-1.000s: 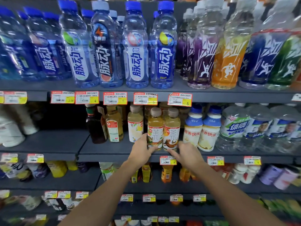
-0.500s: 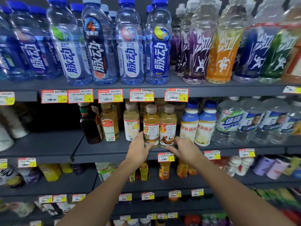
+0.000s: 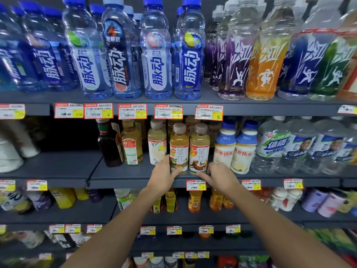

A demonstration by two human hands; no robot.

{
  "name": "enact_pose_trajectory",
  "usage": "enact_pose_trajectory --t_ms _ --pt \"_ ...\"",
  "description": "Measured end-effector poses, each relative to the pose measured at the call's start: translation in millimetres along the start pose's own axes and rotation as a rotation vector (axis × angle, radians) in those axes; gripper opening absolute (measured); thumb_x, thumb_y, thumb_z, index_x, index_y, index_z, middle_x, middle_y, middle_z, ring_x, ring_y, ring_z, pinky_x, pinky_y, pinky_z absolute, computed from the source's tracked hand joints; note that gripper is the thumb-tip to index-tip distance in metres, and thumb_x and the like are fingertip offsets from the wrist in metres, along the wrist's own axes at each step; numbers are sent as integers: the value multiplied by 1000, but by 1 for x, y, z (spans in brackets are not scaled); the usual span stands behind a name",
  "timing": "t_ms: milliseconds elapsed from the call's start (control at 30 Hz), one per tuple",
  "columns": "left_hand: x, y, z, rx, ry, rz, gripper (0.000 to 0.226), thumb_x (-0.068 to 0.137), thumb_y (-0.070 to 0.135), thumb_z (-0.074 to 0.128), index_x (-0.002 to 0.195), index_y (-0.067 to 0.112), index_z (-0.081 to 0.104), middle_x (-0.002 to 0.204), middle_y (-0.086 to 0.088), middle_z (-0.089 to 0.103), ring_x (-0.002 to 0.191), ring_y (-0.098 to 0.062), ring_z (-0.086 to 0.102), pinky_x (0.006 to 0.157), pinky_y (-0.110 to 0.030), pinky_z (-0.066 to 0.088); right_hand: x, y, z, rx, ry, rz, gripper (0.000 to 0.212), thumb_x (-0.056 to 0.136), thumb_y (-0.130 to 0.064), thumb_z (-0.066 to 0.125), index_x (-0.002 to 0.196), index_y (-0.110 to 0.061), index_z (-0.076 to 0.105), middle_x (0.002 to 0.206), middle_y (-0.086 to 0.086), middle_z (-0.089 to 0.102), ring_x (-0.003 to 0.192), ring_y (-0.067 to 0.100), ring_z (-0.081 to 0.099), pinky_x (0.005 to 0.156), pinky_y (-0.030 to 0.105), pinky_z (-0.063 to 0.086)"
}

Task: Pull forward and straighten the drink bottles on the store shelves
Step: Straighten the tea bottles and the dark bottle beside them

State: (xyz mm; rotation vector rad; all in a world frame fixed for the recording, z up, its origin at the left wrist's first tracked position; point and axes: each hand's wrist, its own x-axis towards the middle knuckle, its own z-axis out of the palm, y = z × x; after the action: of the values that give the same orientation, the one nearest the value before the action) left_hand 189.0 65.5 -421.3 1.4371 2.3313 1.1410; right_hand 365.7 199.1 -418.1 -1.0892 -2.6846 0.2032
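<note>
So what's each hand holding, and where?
Left hand grips the left tea bottle around its lower label. Right hand touches the base of the right tea bottle; a grip cannot be told.
</note>
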Motion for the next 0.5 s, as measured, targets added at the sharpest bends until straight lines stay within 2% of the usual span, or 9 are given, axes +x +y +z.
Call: enact_pose_trajectory --t_ms 67,133,267,400,500 --pt "-5 -5 -7 9 9 -6 55 92 40 68 138 17 48 128 1 62 116 -19 59 100 -40 50 -6 -4 -2 -67 -12 -17 53 90 -70 49 78 -19 58 71 -3 58 68 15 58 56 29 43" --pt "-10 -14 -17 11 72 -7 48 95 44 63 134 18 51 115 4 65 104 -16 62 91 -34 52 -13 -14 -2 -142 -18 -89 58 92 -72 40 79 -20 61 71 -1 62 69 15 59 59 32 48" --pt "-16 -40 -43 11 204 -5 33 98 41 59 122 19 58 88 12 62 81 -7 60 76 -32 53 -16 -56 4 -136 34 -212 50 95 -68 37 77 -26 57 71 -4 66 73 16 64 65 34 51" --pt "-17 -66 -67 26 282 -38 32 96 40 61 120 18 58 87 9 61 79 -10 60 73 -30 50 -11 -108 18 -30 150 -199 46 97 -62 43 93 -22 65 79 0 70 81 22 67 69 34 50" --pt "-16 -82 -79 -4 341 -75 40 95 39 63 124 13 54 96 1 66 88 -16 63 78 -32 51 -7 -143 31 57 212 -68 51 97 -61 42 113 -17 62 89 5 72 88 27 68 74 38 55"
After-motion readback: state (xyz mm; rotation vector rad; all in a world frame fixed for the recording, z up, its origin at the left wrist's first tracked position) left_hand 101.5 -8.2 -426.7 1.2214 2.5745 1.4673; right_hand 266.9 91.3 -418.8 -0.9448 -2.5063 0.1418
